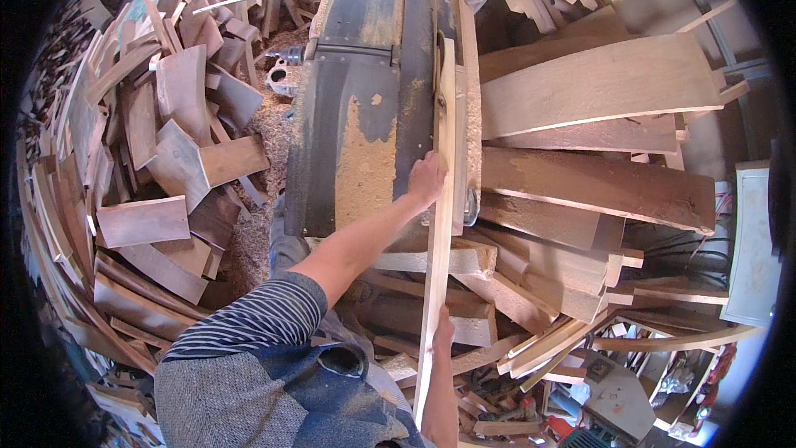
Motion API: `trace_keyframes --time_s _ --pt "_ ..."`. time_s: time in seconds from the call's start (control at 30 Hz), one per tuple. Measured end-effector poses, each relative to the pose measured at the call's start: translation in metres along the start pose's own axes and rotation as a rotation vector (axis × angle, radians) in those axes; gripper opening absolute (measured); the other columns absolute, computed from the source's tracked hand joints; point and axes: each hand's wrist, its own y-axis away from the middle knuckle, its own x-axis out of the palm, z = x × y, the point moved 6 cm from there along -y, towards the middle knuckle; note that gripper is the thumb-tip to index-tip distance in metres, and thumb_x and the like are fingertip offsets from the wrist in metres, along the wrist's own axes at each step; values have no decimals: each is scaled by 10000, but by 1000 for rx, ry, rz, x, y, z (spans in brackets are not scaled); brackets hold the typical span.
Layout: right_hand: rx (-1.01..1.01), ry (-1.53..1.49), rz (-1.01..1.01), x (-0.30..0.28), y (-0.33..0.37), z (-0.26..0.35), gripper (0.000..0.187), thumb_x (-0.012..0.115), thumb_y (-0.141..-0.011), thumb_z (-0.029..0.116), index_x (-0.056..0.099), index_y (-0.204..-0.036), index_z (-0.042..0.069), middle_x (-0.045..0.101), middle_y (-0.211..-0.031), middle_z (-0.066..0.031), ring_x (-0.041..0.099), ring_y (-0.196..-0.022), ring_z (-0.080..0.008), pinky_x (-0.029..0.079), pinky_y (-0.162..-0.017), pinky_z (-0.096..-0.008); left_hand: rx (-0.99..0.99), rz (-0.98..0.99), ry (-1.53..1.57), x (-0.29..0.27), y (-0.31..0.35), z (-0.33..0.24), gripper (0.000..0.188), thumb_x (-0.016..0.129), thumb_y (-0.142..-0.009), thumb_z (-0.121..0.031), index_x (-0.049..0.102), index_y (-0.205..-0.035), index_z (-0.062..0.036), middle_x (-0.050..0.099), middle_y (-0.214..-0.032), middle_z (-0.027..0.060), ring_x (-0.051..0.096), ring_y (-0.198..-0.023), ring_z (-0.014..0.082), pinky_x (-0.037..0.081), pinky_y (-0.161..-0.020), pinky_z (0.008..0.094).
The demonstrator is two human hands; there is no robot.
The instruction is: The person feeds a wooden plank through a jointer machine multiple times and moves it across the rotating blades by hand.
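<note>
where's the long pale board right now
Centre of the head view: the board stands on edge along the dark machine table's right side, left hand against it, right hand near its end.

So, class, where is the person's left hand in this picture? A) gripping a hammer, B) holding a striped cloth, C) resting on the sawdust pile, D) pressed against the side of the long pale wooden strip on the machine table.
D: the left hand presses flat against the long pale strip standing on edge on the dark machine table.

Left hand (427, 180) pressed flat, arm outstretched; right hand (444, 330) gripping, near body.
</note>
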Motion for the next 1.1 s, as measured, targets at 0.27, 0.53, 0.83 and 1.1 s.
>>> trace_keyframes --time_s 0.27,0.53,0.83,1.1 --pt "-20 46 18 4 -27 -14 801 504 -978 650 688 -1167 -106 716 -1026 -224 652 -953 -270 502 -849 -406 -62 -6 35 -3 -11 4 283 613 -927 -194 579 -1149 -22 589 -1280 202 602 -1022 432 478 -917 521" --pt "-21 76 0 11 -27 7 811 486 -983 655 682 -1185 -106 713 -1012 -213 647 -943 -254 502 -842 -399 -44 -12 45 -19 -23 -5 273 619 -923 -194 576 -1118 -9 596 -1190 208 599 -1031 439 471 -923 530" --pt "-71 46 56 16 -36 18 767 485 -997 620 686 -1199 -92 725 -1009 -181 653 -913 -226 509 -813 -382 -46 4 -10 -14 -40 -1 258 632 -916 -194 585 -1088 -7 601 -1174 215 605 -999 443 482 -897 533" --pt "6 -87 56 27 -27 42 682 545 -978 592 723 -1095 -55 686 -897 -90 606 -790 -176 496 -717 -357 -37 -53 5 -18 -51 2 264 642 -916 -210 583 -1072 -4 622 -1139 204 619 -990 444 492 -891 538"
